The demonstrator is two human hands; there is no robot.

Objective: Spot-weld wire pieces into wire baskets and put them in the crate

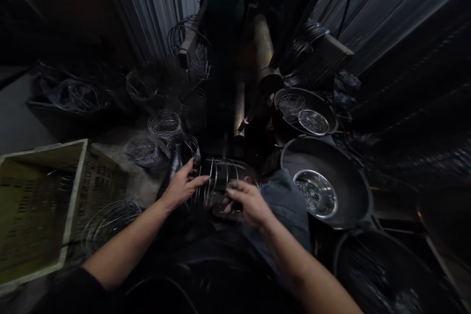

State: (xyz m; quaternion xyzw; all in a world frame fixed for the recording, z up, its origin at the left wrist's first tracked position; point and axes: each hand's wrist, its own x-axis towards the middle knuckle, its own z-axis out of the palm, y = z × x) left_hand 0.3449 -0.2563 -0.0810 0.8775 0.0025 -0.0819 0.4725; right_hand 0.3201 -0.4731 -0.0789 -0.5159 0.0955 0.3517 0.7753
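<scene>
A small cage-like frame of bent metal wire (pixel 217 176) lies between my two hands, low in front of my body. My left hand (pixel 180 189) is at its left end, thumb and fingers around the wires with a gap between them. At the right end, my right hand (pixel 248 200) has its thumb and fingertips closed on the outer wire ring. The dim light and blur hide the exact contact of the fingertips. Just beyond the frame stands a machine with a thin brass-coloured rod (pixel 239 110) and a thicker cylinder (pixel 263 44) above it.
To the right, a large dark basin (pixel 353 171) holds a metal bowl (pixel 329 194) of small metal pieces; another basin (pixel 333 108) sits behind it. Wire coils (pixel 164 125) stand on the left floor near a yellow crate (pixel 79 181). A blue-grey cloth (pixel 287 201) is beside my right hand.
</scene>
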